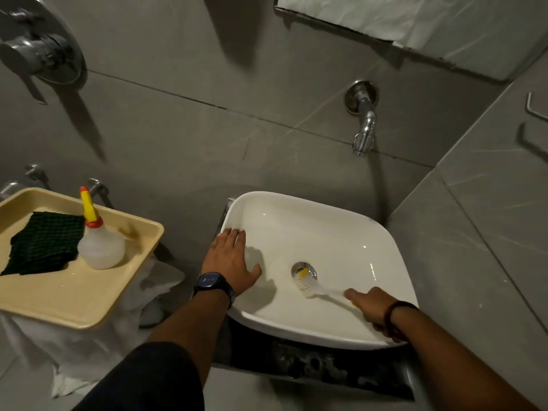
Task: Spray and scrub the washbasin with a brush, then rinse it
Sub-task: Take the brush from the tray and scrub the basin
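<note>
A white square washbasin (382,232) sits below a wall tap (364,134). My right hand (370,307) grips the handle of a white and yellow brush (314,287), whose bristle head lies at the metal drain (304,269). My left hand (229,259), with a dark watch on the wrist, rests flat on the basin's left rim, fingers spread. A clear spray bottle (99,241) with a yellow and red nozzle stands on a beige tray (74,295) to the left.
A dark green scrub cloth (41,243) lies on the tray, which rests on something wrapped in white plastic. Grey tiled walls close in behind and on the right. A chrome mixer knob (41,51) is at upper left.
</note>
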`<act>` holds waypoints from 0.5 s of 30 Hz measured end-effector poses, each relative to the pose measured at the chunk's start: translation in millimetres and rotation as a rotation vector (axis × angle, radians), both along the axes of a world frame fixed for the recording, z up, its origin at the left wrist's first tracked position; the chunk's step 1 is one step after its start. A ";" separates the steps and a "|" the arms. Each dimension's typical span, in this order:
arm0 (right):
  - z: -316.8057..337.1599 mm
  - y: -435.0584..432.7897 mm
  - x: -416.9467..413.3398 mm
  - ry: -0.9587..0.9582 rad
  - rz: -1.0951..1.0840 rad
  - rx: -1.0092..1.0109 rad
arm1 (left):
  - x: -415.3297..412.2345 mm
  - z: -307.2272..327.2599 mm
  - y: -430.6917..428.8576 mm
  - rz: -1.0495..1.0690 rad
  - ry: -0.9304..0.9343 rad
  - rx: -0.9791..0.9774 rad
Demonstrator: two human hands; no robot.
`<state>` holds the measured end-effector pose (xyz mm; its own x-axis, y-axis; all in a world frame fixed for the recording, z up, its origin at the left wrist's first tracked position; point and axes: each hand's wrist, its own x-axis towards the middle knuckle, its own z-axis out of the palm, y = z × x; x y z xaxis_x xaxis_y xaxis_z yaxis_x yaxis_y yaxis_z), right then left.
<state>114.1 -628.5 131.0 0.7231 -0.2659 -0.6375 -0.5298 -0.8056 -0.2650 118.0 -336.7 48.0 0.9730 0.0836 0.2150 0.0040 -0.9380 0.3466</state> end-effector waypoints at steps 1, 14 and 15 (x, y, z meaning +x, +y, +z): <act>-0.4 6.9 -3.3 0.027 0.037 0.031 | 0.2 0.3 -0.2 -0.003 0.002 0.004; -14.6 -19.1 23.3 -0.225 -0.161 -0.122 | 1.8 -6.0 0.8 -0.006 -0.009 0.005; -6.9 -33.1 16.4 -0.188 -0.193 -0.058 | 2.0 -6.1 1.2 -0.007 -0.012 0.009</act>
